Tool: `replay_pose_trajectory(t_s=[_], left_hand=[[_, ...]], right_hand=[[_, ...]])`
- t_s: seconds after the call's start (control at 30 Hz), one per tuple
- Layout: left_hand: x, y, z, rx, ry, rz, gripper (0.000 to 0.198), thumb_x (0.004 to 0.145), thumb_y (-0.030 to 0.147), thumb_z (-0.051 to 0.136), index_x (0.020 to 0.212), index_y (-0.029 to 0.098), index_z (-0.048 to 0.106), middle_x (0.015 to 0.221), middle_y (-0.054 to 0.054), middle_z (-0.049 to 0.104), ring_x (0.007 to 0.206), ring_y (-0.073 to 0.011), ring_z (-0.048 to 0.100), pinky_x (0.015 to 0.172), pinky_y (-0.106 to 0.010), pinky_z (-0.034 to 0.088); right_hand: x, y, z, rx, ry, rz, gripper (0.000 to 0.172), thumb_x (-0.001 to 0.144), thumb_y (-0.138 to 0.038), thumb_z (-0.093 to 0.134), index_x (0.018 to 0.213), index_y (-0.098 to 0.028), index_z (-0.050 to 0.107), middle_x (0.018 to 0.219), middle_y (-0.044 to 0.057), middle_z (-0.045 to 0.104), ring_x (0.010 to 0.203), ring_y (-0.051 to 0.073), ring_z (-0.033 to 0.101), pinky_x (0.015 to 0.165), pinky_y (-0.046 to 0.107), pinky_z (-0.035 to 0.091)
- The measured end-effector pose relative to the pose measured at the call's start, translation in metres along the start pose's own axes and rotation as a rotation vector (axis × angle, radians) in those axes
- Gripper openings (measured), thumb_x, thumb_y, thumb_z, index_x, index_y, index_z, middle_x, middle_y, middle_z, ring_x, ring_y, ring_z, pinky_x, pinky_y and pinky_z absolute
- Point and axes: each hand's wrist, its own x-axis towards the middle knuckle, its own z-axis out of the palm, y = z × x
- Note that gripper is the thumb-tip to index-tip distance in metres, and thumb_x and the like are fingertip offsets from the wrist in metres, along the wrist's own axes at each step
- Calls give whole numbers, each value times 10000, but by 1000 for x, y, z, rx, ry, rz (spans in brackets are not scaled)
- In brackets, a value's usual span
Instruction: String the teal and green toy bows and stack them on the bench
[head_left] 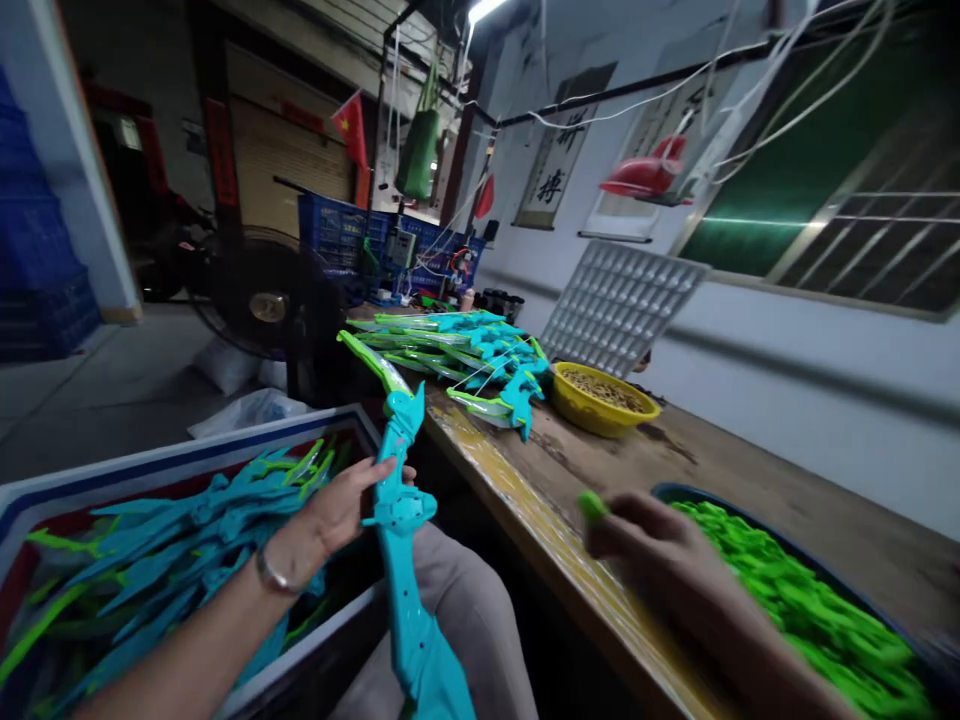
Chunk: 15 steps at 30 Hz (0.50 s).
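Note:
My left hand (349,508) is wrapped round the middle of a turquoise toy bow (405,560) with a lime-green limb at its far end. The bow stands lengthwise over my lap, its lower end running out of the picture. My right hand (660,550), smeared by motion, pinches a small lime-green plastic part (592,505) above the table's front edge. Beside that hand is a dark basin (664,490) heaped with bright green plastic parts (810,590). The exact shape of the pinched part is too blurred to make out.
A white-rimmed bin (180,455) full of turquoise bows (210,520) is at my left. More bows (480,350) lie piled on the wooden table (540,470), near a yellow basin (592,420) of small brownish pieces. A grey moulded tray (622,300) leans on the wall; a fan (262,300) stands left.

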Motion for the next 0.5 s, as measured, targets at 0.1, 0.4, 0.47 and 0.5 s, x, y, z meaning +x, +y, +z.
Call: replay_pose_trajectory(t_s=[0.1, 0.4, 0.47, 0.5], left_hand=[[-16, -2, 9, -4, -48, 38, 288, 816, 186, 765, 1086, 95, 726, 1016, -126, 772, 776, -194, 714, 685, -281, 579], [-64, 13, 20, -107, -186, 168, 451, 860, 216, 737, 1304, 171, 670, 1181, -136, 755, 966, -226, 720, 847, -309, 562], [-68, 16, 27, -144, -173, 218, 438, 868, 217, 732, 1300, 177, 674, 1247, -125, 734, 1020, -226, 712, 876, -300, 560], [-70, 17, 31, -158, -171, 235, 435, 871, 226, 730, 1300, 182, 675, 1248, -120, 735, 1023, -233, 712, 865, -305, 566]], right_hand=[[-5, -23, 79, 452, -291, 59, 507, 710, -478, 868, 1107, -217, 691, 779, 14, 699, 613, 201, 684, 630, 352, 576], [-21, -58, 153, 655, -323, -100, 326, 807, -453, 831, 874, -177, 670, 759, 8, 669, 693, 129, 615, 681, 241, 509], [-22, -65, 151, 668, -241, -122, 315, 801, -436, 840, 864, -184, 662, 801, 5, 664, 747, 140, 616, 721, 250, 517], [-22, -68, 151, 673, -213, -121, 316, 792, -434, 846, 859, -183, 665, 800, 6, 663, 748, 143, 614, 716, 250, 517]])
